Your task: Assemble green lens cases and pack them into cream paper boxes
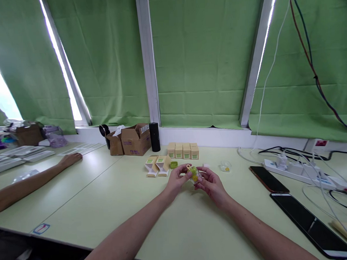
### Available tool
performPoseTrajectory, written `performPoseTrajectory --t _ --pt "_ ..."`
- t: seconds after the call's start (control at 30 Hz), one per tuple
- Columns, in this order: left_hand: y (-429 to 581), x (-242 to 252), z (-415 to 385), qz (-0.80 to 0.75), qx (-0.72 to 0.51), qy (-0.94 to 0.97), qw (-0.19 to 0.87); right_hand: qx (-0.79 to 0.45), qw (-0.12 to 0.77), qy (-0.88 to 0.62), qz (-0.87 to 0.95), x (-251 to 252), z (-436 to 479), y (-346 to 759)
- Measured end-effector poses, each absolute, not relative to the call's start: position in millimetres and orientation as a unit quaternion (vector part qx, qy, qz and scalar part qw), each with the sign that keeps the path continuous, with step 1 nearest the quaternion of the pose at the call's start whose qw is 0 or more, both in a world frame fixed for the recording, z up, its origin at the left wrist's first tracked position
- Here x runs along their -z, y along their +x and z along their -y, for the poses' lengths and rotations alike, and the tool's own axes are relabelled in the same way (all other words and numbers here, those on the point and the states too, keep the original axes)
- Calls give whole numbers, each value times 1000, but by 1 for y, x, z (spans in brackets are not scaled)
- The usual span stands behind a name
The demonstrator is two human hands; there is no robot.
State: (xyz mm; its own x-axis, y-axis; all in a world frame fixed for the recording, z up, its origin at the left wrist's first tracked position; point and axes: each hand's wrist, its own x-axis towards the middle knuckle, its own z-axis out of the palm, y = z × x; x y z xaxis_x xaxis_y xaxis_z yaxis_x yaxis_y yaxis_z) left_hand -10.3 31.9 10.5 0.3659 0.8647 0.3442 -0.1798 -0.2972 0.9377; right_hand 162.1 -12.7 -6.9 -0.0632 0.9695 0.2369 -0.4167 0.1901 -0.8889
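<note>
My left hand [177,179] and my right hand [210,184] meet above the middle of the pale green table [113,194]. Both pinch a small yellow-green item in a clear wrapper [194,174]. Just beyond my hands lie two open beige cartons [157,166] on their sides and a small green lid [174,165]. A row of several closed beige cartons [183,150] stands behind them. A small clear case with a yellow piece [225,167] rests to the right.
Brown cardboard boxes [132,140] and a black cylinder [154,137] stand at the back. Another person's forearm and hand [68,160] lie on the table at left. Two phones [269,178], a power strip [296,170] and cables occupy the right side.
</note>
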Motion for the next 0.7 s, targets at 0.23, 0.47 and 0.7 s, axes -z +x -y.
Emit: performPoseTrajectory --t 0.23,0.47,0.7 --pt "-13 -8 -33 -288 -507 627 517 -560 630 -293 451 5 14 163" --pt "-10 -4 -30 -276 -487 680 474 -568 634 -276 446 5 16 164" --pt "-9 -7 -25 -308 -469 727 396 -566 636 -269 450 5 16 163"
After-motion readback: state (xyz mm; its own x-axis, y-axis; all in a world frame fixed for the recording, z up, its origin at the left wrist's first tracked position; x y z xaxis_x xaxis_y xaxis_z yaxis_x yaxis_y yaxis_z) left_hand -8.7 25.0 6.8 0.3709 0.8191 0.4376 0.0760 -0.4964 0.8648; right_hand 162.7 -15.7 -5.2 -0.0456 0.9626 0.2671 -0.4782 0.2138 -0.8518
